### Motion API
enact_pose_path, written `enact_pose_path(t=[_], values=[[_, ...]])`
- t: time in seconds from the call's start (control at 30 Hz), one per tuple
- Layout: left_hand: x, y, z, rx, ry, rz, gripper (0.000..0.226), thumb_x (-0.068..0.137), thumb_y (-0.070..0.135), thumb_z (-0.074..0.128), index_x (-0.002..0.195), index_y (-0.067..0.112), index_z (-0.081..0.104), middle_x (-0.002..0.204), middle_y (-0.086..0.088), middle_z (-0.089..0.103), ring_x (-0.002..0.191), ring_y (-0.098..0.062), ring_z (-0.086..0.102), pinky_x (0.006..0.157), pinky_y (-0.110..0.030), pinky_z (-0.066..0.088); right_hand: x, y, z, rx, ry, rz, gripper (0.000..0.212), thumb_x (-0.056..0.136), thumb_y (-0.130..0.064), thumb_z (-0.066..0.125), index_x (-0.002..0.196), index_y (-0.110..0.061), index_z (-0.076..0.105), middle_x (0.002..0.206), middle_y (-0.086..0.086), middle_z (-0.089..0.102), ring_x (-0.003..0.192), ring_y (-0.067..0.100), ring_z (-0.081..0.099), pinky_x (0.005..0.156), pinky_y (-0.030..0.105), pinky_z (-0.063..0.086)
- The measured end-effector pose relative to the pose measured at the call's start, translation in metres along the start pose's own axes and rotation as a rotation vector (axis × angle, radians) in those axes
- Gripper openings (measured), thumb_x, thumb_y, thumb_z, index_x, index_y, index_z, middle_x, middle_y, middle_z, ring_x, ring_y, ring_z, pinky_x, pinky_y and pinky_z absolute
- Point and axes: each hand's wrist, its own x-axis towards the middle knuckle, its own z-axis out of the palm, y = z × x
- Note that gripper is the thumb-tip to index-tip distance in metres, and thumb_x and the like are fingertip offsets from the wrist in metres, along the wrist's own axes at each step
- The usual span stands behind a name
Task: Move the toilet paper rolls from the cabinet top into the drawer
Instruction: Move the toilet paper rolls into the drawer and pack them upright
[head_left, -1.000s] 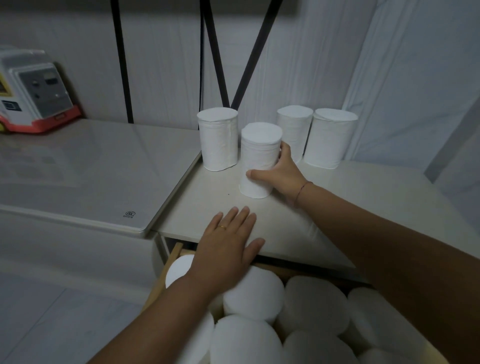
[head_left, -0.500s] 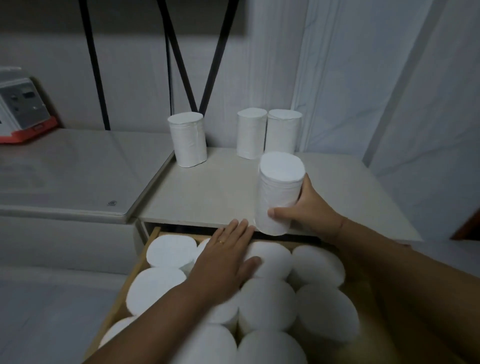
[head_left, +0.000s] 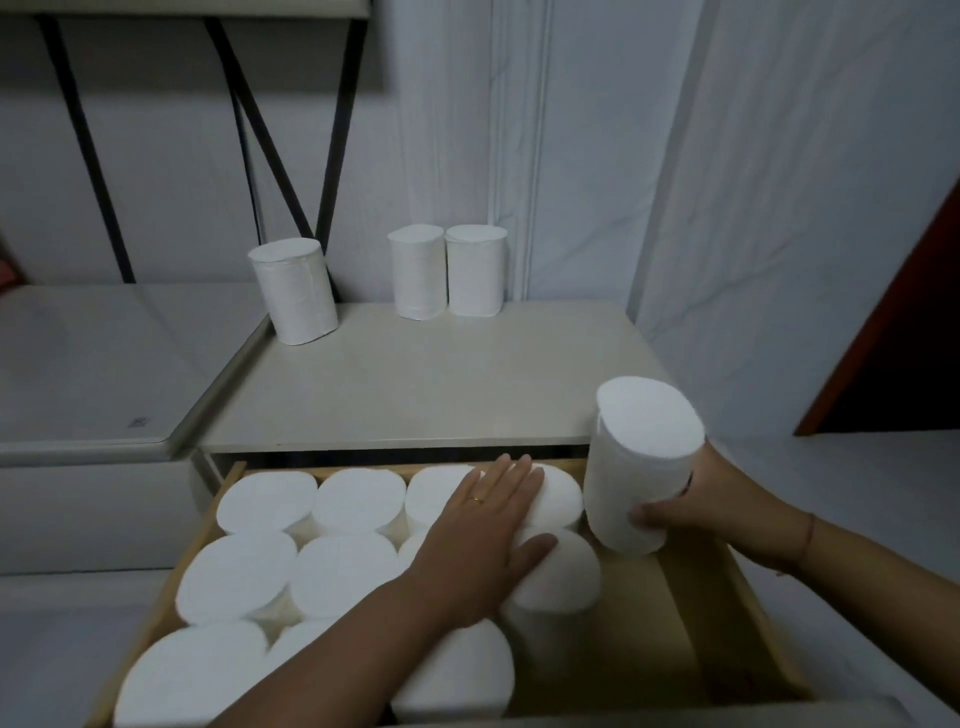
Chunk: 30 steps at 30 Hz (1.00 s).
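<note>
My right hand (head_left: 711, 504) grips a white toilet paper roll (head_left: 641, 467), holding it upright over the right part of the open wooden drawer (head_left: 727, 623). My left hand (head_left: 488, 540) lies flat, fingers spread, on top of the rolls packed in the drawer (head_left: 311, 545), which fill its left and middle. The drawer's right strip shows bare wood. On the beige cabinet top (head_left: 426, 395) three rolls still stand: one at the back left (head_left: 293, 291) and two side by side at the back (head_left: 418, 273) (head_left: 475, 270).
A lower white surface (head_left: 104, 364) adjoins the cabinet on the left. Black metal struts (head_left: 291, 156) run up the wall behind. A white wall (head_left: 779, 208) closes the right side, with a dark reddish door edge (head_left: 893, 332) beyond it.
My right hand has carried the roll from the cabinet's front edge rightward and down over the drawer's right side. My left hand stays on the packed rolls. The view has tilted down and right.
</note>
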Motion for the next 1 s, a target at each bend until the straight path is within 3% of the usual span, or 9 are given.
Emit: enact_pose_path(t=[0.07, 0.1, 0.2, 0.3, 0.43, 0.6, 0.77, 0.9, 1.0], values=[[0.005, 0.007, 0.0, -0.002, -0.004, 0.015, 0.071, 0.089, 0.066, 0.01, 0.151, 0.031, 0.003, 0.16, 0.012, -0.003, 0.141, 0.0, -0.014, 0.114, -0.022, -0.014, -0.003, 0.012, 0.0, -0.115, -0.007, -0.008, 0.105, 0.057, -0.013, 0.088, 0.138, -0.02, 0.022, 0.121, -0.016, 0.04, 0.112, 0.002, 0.042, 0.08, 0.001, 0.042], [0.008, 0.01, 0.001, 0.003, -0.002, 0.02, 0.069, 0.092, 0.063, 0.015, 0.151, 0.03, 0.003, 0.16, 0.011, -0.002, 0.141, 0.0, -0.013, 0.112, -0.021, -0.015, -0.003, 0.019, 0.002, -0.162, -0.016, -0.013, 0.106, 0.057, -0.012, 0.088, 0.139, -0.016, 0.021, 0.122, -0.015, 0.038, 0.113, 0.001, 0.04, 0.081, -0.003, 0.038], [0.015, 0.014, 0.007, 0.008, -0.008, 0.024, 0.065, 0.096, 0.057, 0.024, 0.151, 0.029, 0.004, 0.16, 0.01, 0.0, 0.142, -0.001, -0.013, 0.113, -0.022, -0.014, -0.004, 0.037, 0.014, -0.222, -0.103, -0.03, 0.109, 0.058, -0.014, 0.088, 0.142, -0.013, 0.018, 0.132, -0.008, 0.036, 0.124, 0.004, 0.038, 0.097, 0.004, 0.036], [0.018, 0.018, 0.014, 0.005, -0.021, 0.041, 0.066, 0.096, 0.056, 0.027, 0.151, 0.028, 0.003, 0.16, 0.01, 0.005, 0.14, 0.0, -0.013, 0.114, -0.024, -0.014, -0.005, 0.048, 0.018, -0.166, -0.142, -0.037, 0.11, 0.058, -0.017, 0.088, 0.139, -0.028, 0.015, 0.126, -0.026, 0.033, 0.113, -0.018, 0.035, 0.084, -0.008, 0.031], [0.015, 0.024, 0.024, -0.11, -0.017, 0.049, 0.066, 0.094, 0.056, 0.033, 0.15, 0.033, 0.008, 0.159, 0.009, 0.014, 0.142, 0.0, -0.005, 0.117, -0.028, -0.009, -0.007, 0.047, 0.011, -0.172, -0.139, -0.045, 0.101, 0.059, -0.021, 0.088, 0.137, -0.03, 0.023, 0.128, -0.022, 0.035, 0.116, -0.015, 0.037, 0.094, 0.003, 0.039], [0.009, 0.029, 0.033, -0.064, -0.114, 0.104, 0.064, 0.095, 0.056, 0.03, 0.15, 0.032, 0.007, 0.16, 0.01, 0.011, 0.146, -0.005, -0.003, 0.121, -0.038, -0.002, -0.009, 0.043, 0.012, -0.157, -0.206, -0.004, 0.095, 0.065, -0.023, 0.084, 0.137, -0.03, 0.023, 0.133, -0.011, 0.039, 0.12, 0.011, 0.046, 0.092, 0.025, 0.052], [0.01, 0.032, 0.033, -0.016, -0.155, 0.126, 0.064, 0.096, 0.058, 0.023, 0.151, 0.032, 0.005, 0.16, 0.011, 0.002, 0.146, -0.006, -0.008, 0.12, -0.037, -0.007, -0.005, 0.044, 0.017, -0.213, -0.221, -0.004, 0.079, 0.072, -0.026, 0.079, 0.135, -0.03, 0.031, 0.13, -0.012, 0.044, 0.118, 0.01, 0.047, 0.091, 0.02, 0.05], [0.008, 0.029, 0.032, 0.012, -0.178, 0.121, 0.065, 0.096, 0.058, 0.022, 0.151, 0.031, 0.004, 0.16, 0.011, -0.002, 0.146, -0.006, -0.01, 0.12, -0.038, -0.006, -0.005, 0.043, 0.02, -0.231, -0.224, -0.029, 0.062, 0.076, -0.027, 0.075, 0.12, -0.045, 0.036, 0.117, -0.03, 0.04, 0.105, -0.004, 0.048, 0.075, 0.003, 0.046], [0.007, 0.025, 0.03, 0.042, -0.185, 0.112, 0.065, 0.096, 0.058, 0.022, 0.151, 0.03, 0.002, 0.16, 0.011, -0.005, 0.145, -0.007, -0.012, 0.12, -0.038, -0.006, -0.005, 0.042, 0.021, -0.278, -0.234, -0.036, 0.059, 0.079, -0.03, 0.072, 0.118, -0.05, 0.033, 0.116, -0.034, 0.038, 0.104, -0.011, 0.044, 0.074, 0.0, 0.042]])
